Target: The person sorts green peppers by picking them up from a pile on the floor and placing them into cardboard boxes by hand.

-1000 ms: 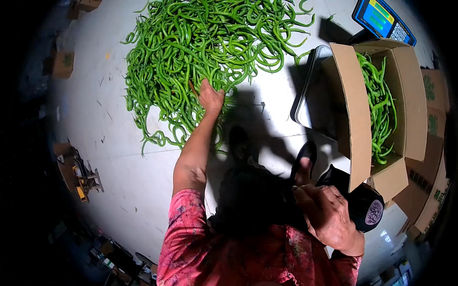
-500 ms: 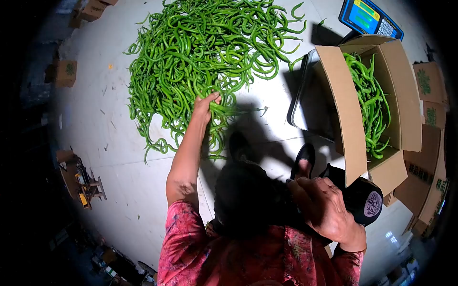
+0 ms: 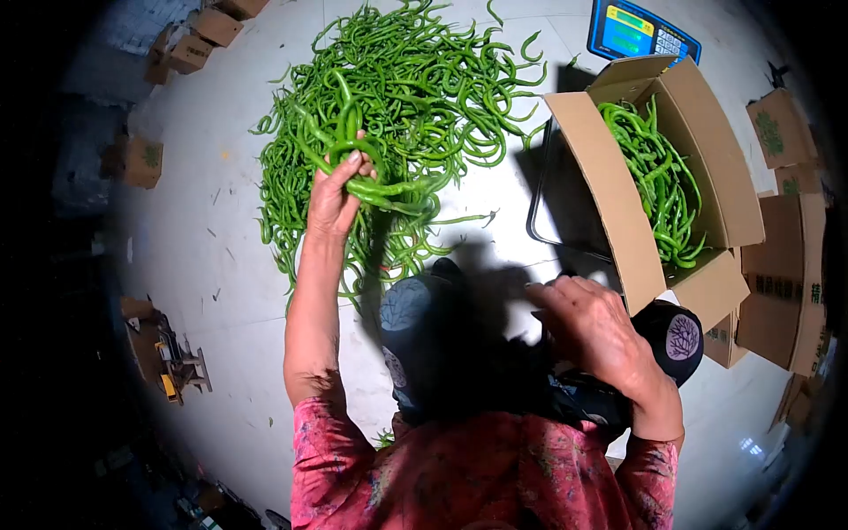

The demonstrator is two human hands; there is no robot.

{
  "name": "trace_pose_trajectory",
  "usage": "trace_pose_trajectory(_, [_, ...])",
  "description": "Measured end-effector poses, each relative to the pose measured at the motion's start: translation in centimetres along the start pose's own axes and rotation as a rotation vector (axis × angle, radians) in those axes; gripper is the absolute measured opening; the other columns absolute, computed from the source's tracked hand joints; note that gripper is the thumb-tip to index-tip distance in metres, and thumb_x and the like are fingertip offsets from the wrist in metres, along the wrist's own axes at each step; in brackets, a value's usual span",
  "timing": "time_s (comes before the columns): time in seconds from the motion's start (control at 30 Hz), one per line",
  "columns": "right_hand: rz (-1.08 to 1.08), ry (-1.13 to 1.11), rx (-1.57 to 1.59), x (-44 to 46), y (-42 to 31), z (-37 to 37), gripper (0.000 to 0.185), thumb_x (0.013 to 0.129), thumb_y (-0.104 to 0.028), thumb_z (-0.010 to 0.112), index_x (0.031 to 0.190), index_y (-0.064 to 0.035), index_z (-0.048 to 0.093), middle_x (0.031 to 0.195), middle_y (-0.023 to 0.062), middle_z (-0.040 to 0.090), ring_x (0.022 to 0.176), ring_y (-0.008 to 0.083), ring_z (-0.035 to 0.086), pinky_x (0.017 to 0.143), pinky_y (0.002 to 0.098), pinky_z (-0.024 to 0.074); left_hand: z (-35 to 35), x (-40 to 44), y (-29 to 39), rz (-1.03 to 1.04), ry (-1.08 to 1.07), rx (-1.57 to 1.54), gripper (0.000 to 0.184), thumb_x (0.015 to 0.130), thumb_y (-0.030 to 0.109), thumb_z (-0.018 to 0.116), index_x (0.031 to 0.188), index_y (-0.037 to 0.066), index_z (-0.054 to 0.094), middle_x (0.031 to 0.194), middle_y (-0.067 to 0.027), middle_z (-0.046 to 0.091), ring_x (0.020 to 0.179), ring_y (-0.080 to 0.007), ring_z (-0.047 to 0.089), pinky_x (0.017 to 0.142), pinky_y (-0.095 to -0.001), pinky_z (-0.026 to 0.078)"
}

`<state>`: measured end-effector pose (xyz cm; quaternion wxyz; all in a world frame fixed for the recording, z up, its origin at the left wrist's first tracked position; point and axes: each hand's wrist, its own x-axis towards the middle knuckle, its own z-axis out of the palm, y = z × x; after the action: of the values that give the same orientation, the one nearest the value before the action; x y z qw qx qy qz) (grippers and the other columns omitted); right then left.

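Observation:
A large heap of long green peppers (image 3: 415,97) is spread on the pale floor. Over its lower left part, my left hand (image 3: 336,190) is closed round a bunch of green peppers (image 3: 389,188), which stick out on both sides of the fingers. My right hand (image 3: 596,331) is held above my right knee, near the lower flap of an open cardboard box (image 3: 614,185); its fingers are bent together, and whatever they may hold is hidden. More green peppers (image 3: 658,181) lie inside that box.
The box stands on a dark-edged scale platform (image 3: 533,212), with a blue scale display (image 3: 643,32) behind it. Cardboard cartons (image 3: 773,274) are stacked at the right. Smaller boxes (image 3: 190,53) stand at the upper left, and a small stool-like object (image 3: 181,362) at the left.
My left hand has closed on a bunch of peppers and lifted it from the heap, up and to the left. The view has shifted; my right hand stays near my knee.

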<state>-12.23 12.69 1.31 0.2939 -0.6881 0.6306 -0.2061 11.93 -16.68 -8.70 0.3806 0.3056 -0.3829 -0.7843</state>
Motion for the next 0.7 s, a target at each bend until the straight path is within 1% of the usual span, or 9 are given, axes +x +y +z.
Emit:
trace_pose_trajectory(0.2, [-0.033, 0.219, 0.107, 0.1, 0.8, 0.4, 0.023, 0.083, -0.004, 0.059, 0.105, 0.0004, 0.056, 0.091, 0.0191, 0.057, 0.085, 0.0396, 0.058, 0.075, 0.0451, 0.0477, 5.0, -1.6, 3.9, -0.017, -0.217, -0.307, 0.042, 0.09, 0.006, 0.06, 0.13, -0.001, 0.049, 0.098, -0.0043, 0.056, 0.08, -0.0123, 0.05, 0.079, -0.0298, 0.047])
trace_pose_trajectory(0.27, [-0.078, 0.366, 0.204, 0.3, 1.3, 0.8, 0.041, 0.081, -0.002, 0.062, 0.12, -0.0023, 0.049, 0.114, 0.0213, 0.053, 0.093, 0.0424, 0.057, 0.08, 0.0437, 0.0479, 6.9, -2.3, 4.8, -0.021, -0.29, -0.361, 0.043, 0.091, 0.007, 0.059, 0.133, 0.0, 0.047, 0.099, -0.005, 0.055, 0.081, -0.0135, 0.049, 0.081, -0.03, 0.046])
trace_pose_trajectory(0.33, [-0.054, 0.511, 0.09, 0.7, 0.7, 0.1, 0.052, 0.079, -0.003, 0.066, 0.127, -0.0046, 0.044, 0.123, 0.0208, 0.049, 0.098, 0.0421, 0.057, 0.083, 0.0434, 0.0477, 9.9, -3.7, 5.6, -0.038, -0.355, -0.382, 0.046, 0.092, 0.008, 0.058, 0.134, -0.001, 0.045, 0.1, -0.0057, 0.053, 0.082, -0.0139, 0.048, 0.082, -0.0306, 0.046])
trace_pose_trajectory(0.37, [0.056, 0.474, 0.284, 0.9, 0.6, 0.1, 0.057, 0.077, -0.007, 0.07, 0.128, -0.0057, 0.045, 0.127, 0.0199, 0.047, 0.102, 0.0406, 0.056, 0.086, 0.0426, 0.0476, 10.9, -4.1, 5.8, -0.052, -0.379, -0.384, 0.047, 0.092, 0.008, 0.057, 0.136, -0.001, 0.043, 0.1, -0.0057, 0.052, 0.082, -0.014, 0.047, 0.083, -0.0306, 0.045])
trace_pose_trajectory(0.5, [-0.085, 0.571, 0.145, 2.0, 1.5, 0.2, 0.051, 0.078, -0.014, 0.07, 0.126, -0.0052, 0.053, 0.131, 0.0162, 0.048, 0.111, 0.0335, 0.055, 0.091, 0.0373, 0.0466, 14.6, -5.9, 5.6, -0.097, -0.416, -0.427, 0.047, 0.093, 0.006, 0.055, 0.137, -0.001, 0.042, 0.098, -0.0057, 0.051, 0.081, -0.0139, 0.046, 0.083, -0.0299, 0.043])
trace_pose_trajectory(0.53, [-0.213, 0.617, -0.016, 2.4, 1.9, 0.5, 0.04, 0.08, -0.016, 0.068, 0.117, -0.0031, 0.058, 0.122, 0.0154, 0.055, 0.104, 0.0328, 0.058, 0.087, 0.0383, 0.0474, 15.4, -6.2, 5.4, -0.111, -0.427, -0.44, 0.047, 0.093, 0.006, 0.055, 0.137, -0.001, 0.042, 0.099, -0.0058, 0.051, 0.08, -0.0139, 0.045, 0.082, -0.0298, 0.043])
trace_pose_trajectory(0.6, [-0.159, 0.303, 0.059, 2.5, 2.6, 0.8, 0.03, 0.084, -0.025, 0.065, 0.107, -0.0053, 0.062, 0.108, 0.0144, 0.061, 0.099, 0.0328, 0.058, 0.081, 0.0408, 0.0478, 16.7, -6.7, 5.2, -0.131, -0.443, -0.463, 0.047, 0.093, 0.007, 0.056, 0.136, -0.001, 0.042, 0.099, -0.0061, 0.051, 0.08, -0.0139, 0.045, 0.082, -0.0296, 0.043])
trace_pose_trajectory(0.63, [-0.209, 0.392, 0.152, 2.5, 2.5, 1.2, 0.024, 0.085, -0.025, 0.063, 0.097, -0.0039, 0.064, 0.091, 0.0127, 0.064, 0.089, 0.0328, 0.06, 0.076, 0.0419, 0.0468, 17.2, -6.9, 5.1, -0.111, -0.437, -0.449, 0.044, 0.093, 0.007, 0.055, 0.135, -0.001, 0.044, 0.098, -0.0055, 0.052, 0.079, -0.0136, 0.046, 0.082, -0.0299, 0.044])
trace_pose_trajectory(0.7, [-0.176, 0.293, 0.259, 1.5, 2.5, 0.4, 0.023, 0.086, -0.024, 0.062, 0.096, -0.0037, 0.065, 0.085, 0.0134, 0.064, 0.083, 0.0341, 0.06, 0.073, 0.0408, 0.0465, 17.2, -6.6, 5.0, -0.033, -0.383, -0.433, 0.041, 0.093, 0.008, 0.055, 0.132, 0.0, 0.046, 0.096, -0.005, 0.053, 0.079, -0.0133, 0.049, 0.083, -0.0306, 0.045])
